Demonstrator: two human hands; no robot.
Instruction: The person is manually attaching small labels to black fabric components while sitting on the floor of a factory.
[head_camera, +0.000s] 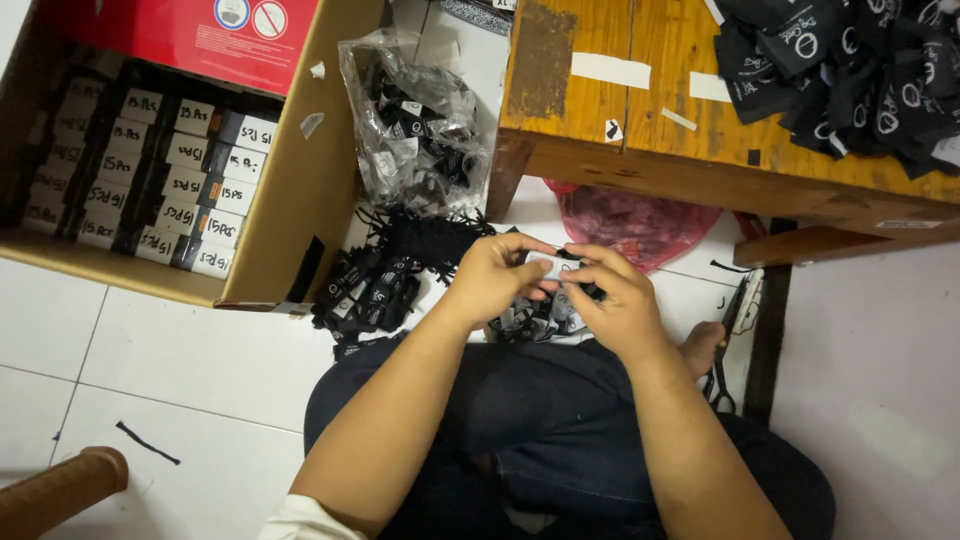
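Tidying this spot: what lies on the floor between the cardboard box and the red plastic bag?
In the head view, a clear plastic bag of black labels and a loose pile of black labels lie between the cardboard box and the red plastic bag.

**Black on white, with brown and red**

Black fabric labels (845, 75) with white printing lie on an orange-brown wooden table (600, 110). The floor tiles (200, 350) are white, the cardboard box (300, 190) brown, the plastic bag (640, 225) red, the trousers (540, 410) dark blue.
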